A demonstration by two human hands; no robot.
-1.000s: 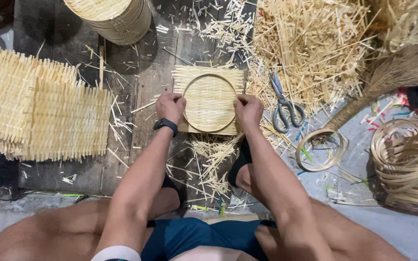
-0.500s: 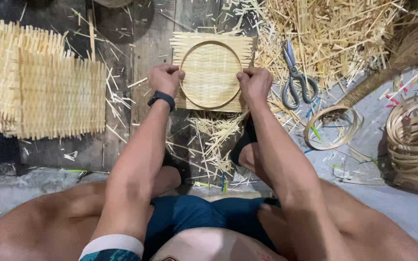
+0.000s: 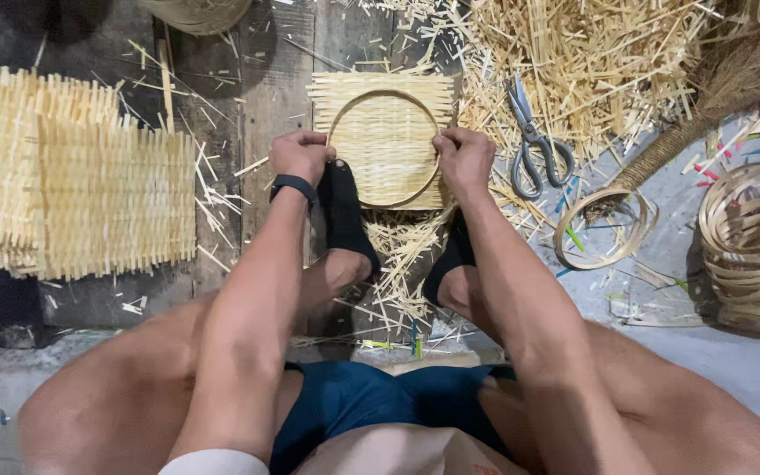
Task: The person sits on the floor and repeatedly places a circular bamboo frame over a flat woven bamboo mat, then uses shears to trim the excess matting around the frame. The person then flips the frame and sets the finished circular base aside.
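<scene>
Dark wooden planks [image 3: 274,114] make up the floor I am looking down on, littered with pale bamboo offcuts [image 3: 591,62] at the far right. My left hand [image 3: 299,157] is curled shut on the left edge of a thin bamboo hoop [image 3: 383,94], and my right hand [image 3: 463,161] is closed on its right edge. The hoop lies on a square woven mat [image 3: 380,84], straight ahead between my two hands. I judge the step in hand to be pressing the hoop down onto the mat to seat it; the next move calls for even pressure from both sides so the ring stays round and centred. Scissors [image 3: 534,141] lie just right of the mat, a stack of woven mats [image 3: 72,193] well apart on the left, and coiled hoops [image 3: 754,242] at the right edge.
</scene>
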